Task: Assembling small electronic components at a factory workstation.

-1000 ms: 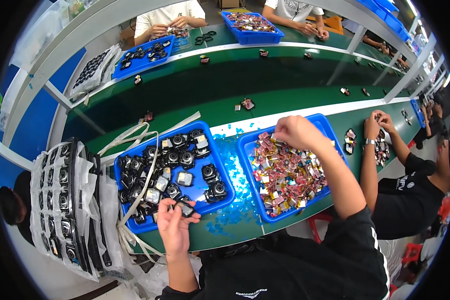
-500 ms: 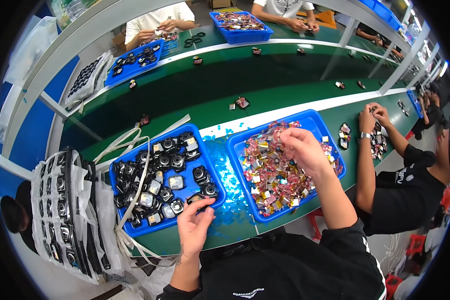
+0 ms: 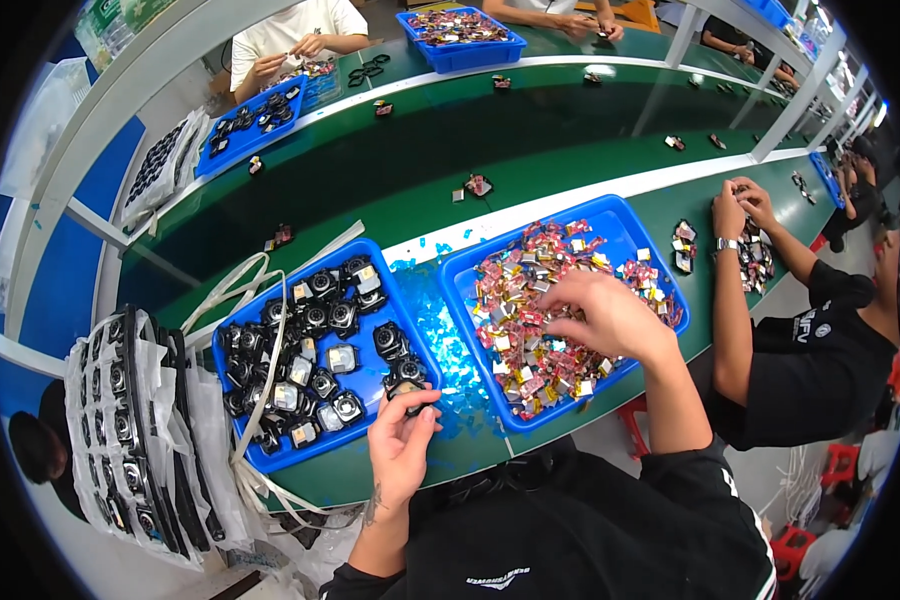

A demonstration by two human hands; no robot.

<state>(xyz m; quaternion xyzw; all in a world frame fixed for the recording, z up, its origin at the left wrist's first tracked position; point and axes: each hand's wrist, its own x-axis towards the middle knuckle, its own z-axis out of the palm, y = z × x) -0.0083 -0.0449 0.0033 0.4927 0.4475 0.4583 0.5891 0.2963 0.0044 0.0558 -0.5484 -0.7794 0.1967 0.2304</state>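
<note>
My left hand (image 3: 400, 445) is closed on a small black housing (image 3: 407, 389), held between thumb and fingers at the near right corner of the left blue tray (image 3: 428, 345). That tray holds many similar black housings (image 3: 313, 318), some with a round ring, others with a pale square face. My right hand (image 3: 615, 318) reaches into the right blue tray (image 3: 457, 300), palm down over a heap of small circuit boards (image 3: 530, 270) in red, yellow and silver. Its thumb and forefinger are apart, with nothing visible between them; the other fingers are partly hidden.
White straps (image 3: 280, 350) lie across the left tray. Stacked sheets of wrapped black housings (image 3: 120, 430) stand at the left. Blue film scraps (image 3: 460, 350) cover the bench between the trays. Beyond runs a green conveyor (image 3: 390, 175) carrying loose boards. A co-worker (image 3: 800, 350) sits at the right.
My right hand has lowered from above the tray to the heap, its pinched fingers now apart. My left hand has shifted slightly right, still holding the housing. The whole view has tilted a little.
</note>
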